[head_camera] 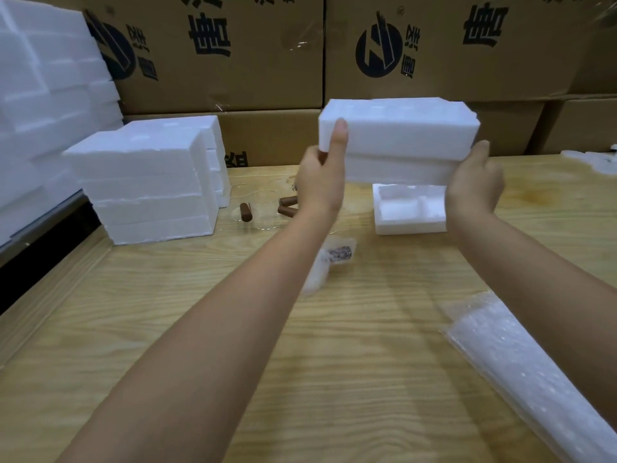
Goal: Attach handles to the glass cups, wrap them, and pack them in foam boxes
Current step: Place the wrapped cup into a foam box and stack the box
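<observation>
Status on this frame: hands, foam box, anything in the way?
Left hand, right hand grip foam box off table. Open foam tray beneath. Glass cups, brown handles lie left.

Both hands raised above wooden table (200, 312), holding foam box (400, 135) (two white halves, one atop other) clear of surface. Left hand (320, 182) grips left end, thumb up front face. Right hand (474, 185) curls round lower right corner. Below box: open foam tray (407, 212) on table. Left of tray, brown handles (287, 205) among faint clear glass cups (263, 195). Foam stack (147, 182) far left. Bubble wrap roll (534, 372) near right. Small wrapped packet (337, 253) beside left forearm. Cardboard cartons (467, 45) behind.
</observation>
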The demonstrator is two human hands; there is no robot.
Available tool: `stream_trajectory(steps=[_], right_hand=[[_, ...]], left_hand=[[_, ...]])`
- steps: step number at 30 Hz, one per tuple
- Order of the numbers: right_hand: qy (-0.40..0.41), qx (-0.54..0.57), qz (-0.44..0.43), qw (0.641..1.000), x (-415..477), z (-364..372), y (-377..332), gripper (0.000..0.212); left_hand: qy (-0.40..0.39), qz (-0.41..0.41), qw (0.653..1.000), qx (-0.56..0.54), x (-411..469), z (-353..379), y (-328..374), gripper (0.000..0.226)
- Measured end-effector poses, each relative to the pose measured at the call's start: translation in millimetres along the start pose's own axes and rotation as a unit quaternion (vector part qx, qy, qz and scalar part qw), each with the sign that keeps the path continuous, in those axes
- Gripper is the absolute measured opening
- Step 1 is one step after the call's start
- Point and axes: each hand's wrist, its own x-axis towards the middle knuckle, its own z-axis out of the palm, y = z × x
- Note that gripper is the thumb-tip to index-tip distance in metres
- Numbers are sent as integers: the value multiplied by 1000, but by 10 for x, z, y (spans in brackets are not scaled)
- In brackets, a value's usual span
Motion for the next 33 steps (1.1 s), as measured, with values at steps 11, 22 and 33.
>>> stream_trajectory(steps=[11, 22, 33], right_hand=[[-223, -160, -96, 957, -1369, 668, -111, 42], [-322, -394, -307, 804, -2087, 990, 150, 55], [-342, -341, -315, 817, -1981, 967, 120, 32]], left_hand=[[231, 32, 970, 71, -107, -1482, -52, 35], [382, -75, 911, 135, -507, -2349, -653, 70], [417, -42, 903, 97, -538, -2359, -729, 57]])
